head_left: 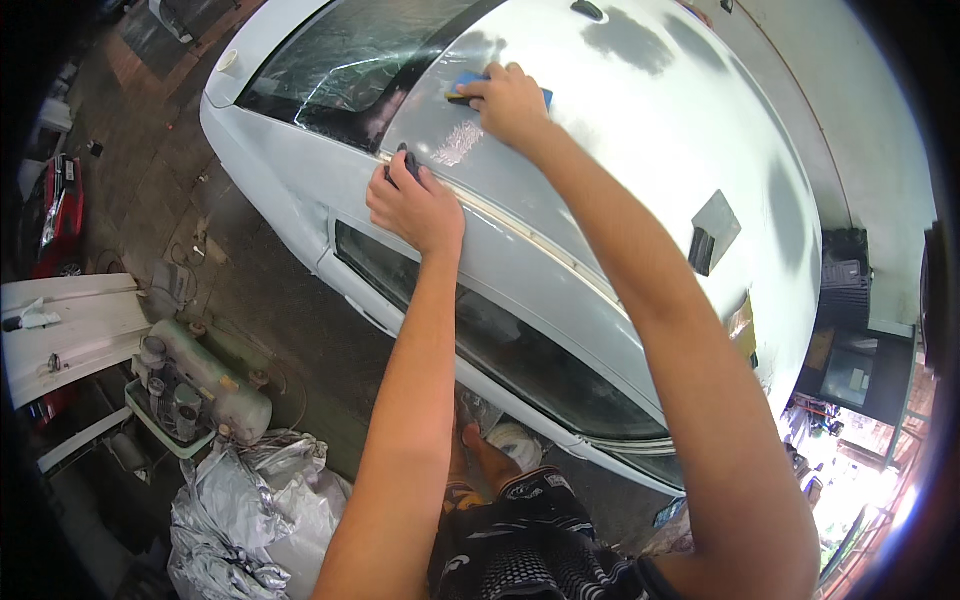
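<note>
A white car (690, 130) with grey primer patches fills the view ahead of me. My right hand (512, 108) is closed over a blue sanding block (470, 82), pressed on the grey patch of the roof near the top of the windshield. A pale, rough smear (458, 143) shows on the grey patch just below it. My left hand (418, 208) rests at the roof's side edge, near the windshield corner. Its fingers are closed around a small black object (404, 168), mostly hidden, whose kind I cannot make out.
A flat spreader (716, 228) with a black handle and a yellowish sheet (743, 328) lie on the roof. At lower left stand a green air compressor (225, 395), crumpled silver sheeting (235, 510) and a loose white panel (75, 330). A wall (830, 110) runs beyond the car.
</note>
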Available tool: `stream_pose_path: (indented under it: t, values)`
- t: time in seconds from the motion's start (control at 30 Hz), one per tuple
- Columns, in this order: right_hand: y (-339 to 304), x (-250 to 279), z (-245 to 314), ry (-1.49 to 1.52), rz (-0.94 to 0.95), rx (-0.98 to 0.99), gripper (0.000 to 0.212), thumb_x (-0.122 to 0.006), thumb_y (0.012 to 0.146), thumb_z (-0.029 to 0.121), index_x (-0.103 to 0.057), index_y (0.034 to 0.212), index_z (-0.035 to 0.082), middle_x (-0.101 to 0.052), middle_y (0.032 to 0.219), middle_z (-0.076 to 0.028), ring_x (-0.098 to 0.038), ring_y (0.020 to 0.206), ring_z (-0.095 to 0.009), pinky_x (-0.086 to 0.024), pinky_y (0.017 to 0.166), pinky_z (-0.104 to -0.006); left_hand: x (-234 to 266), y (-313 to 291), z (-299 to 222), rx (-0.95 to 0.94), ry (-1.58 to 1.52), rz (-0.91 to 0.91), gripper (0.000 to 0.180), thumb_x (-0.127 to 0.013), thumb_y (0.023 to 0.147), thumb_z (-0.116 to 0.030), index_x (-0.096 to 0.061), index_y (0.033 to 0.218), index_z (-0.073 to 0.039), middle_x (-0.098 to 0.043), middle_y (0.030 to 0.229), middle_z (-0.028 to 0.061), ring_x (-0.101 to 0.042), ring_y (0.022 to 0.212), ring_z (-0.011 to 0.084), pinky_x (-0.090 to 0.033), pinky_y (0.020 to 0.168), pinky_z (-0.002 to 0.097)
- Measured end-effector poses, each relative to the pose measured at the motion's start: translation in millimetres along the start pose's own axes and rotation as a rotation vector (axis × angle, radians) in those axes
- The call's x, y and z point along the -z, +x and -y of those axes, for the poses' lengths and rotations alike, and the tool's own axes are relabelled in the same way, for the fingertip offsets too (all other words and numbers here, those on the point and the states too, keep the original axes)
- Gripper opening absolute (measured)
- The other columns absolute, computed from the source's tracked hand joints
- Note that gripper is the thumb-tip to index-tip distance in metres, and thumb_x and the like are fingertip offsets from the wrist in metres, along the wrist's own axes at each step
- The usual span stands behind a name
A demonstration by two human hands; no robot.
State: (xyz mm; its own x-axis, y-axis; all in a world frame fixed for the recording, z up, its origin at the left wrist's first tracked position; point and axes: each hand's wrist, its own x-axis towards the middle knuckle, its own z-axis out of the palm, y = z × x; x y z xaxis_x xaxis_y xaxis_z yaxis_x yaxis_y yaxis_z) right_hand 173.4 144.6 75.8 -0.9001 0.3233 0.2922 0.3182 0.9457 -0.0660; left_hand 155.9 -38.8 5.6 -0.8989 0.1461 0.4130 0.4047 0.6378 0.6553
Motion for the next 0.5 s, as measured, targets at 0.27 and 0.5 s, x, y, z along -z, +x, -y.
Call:
stream_pose_path:
  t: [0.27,0.5]
  values:
    - [-139,72,37,0.1,0.068,0.148,0.035,-0.073,0.084,0.009,-0.079,0.115,0.023,-0.066,0.115,-0.01,-0.061,0.098,-0.032,-0.052,0.085,-0.0401,7,3,21,0.036,0.016,-0.018,0.045,-0.067,0.09,-0.011,-0.052,0.132,-0.013,-0.05,0.132,0.0165,-0.045,0.127,0.0388,-0.036,0.098,0.0556]
    - [-23,-1,41,0.038,-0.026,0.075,0.02,-0.074,0.086,0.022,-0.081,0.106,0.023,-0.062,0.1,-0.009,-0.059,0.096,-0.031,-0.051,0.081,-0.0428,1,-2,4,-0.007,-0.01,-0.01,0.044,-0.067,0.092,-0.014,-0.052,0.133,-0.014,-0.051,0.132,0.0147,-0.045,0.126,0.0378,-0.035,0.098,0.0546]
